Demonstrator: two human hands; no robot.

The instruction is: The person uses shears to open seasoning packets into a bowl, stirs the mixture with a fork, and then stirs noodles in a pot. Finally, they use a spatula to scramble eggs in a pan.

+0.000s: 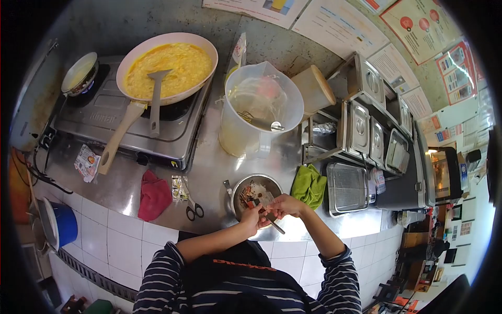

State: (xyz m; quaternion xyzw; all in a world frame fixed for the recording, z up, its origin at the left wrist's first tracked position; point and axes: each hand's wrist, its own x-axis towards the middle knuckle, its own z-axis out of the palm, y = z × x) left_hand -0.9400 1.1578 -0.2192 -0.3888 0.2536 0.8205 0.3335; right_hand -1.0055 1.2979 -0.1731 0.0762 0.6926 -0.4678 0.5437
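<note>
Both hands meet over the near right side of a metal bowl (pixel 236 189), which holds dark, reddish and pale bits. My left hand (pixel 253 219) is closed around a small packet (pixel 253 203) that looks dark and reddish. My right hand (pixel 286 206) pinches close beside it, fingers together; a clear, thin piece shows by its fingertips, too small to make out fully. A spoon handle (pixel 277 227) sticks out of the bowl below the hands. Scissors (pixel 194 210) lie to the left, beside a torn yellow sachet (pixel 180 188).
A pan (pixel 213 52) of yellow food with a spatula (pixel 156 104) sits on the gas stove (pixel 125 138). A tall plastic jug (pixel 238 138) with a whisk stands behind the bowl. Around it are a red cloth (pixel 155 195), a green cloth (pixel 309 187) and a wire-rack tray (pixel 347 188).
</note>
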